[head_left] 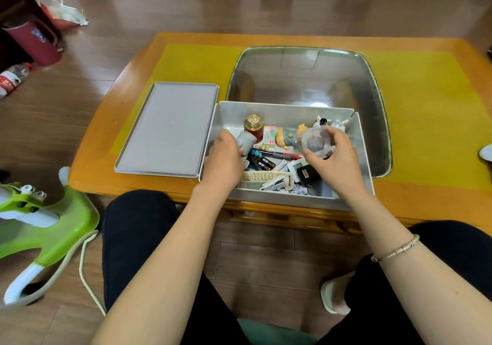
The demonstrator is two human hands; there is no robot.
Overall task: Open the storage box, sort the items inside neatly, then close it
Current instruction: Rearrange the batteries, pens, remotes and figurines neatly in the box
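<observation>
The grey storage box stands open at the table's near edge, and its grey lid lies flat to its left. Inside the box, my left hand grips a small grey object at the left side. My right hand holds a clear round container over the middle. Around them lie a gold-topped red jar, a yellow bear figure, two white rabbit figures, pens, batteries, a white power strip and a black adapter.
The box sits on a wooden table with a yellow top and a sunken glass panel right behind the box. A green ride-on toy stands on the floor at my left. My knees are under the table's front edge.
</observation>
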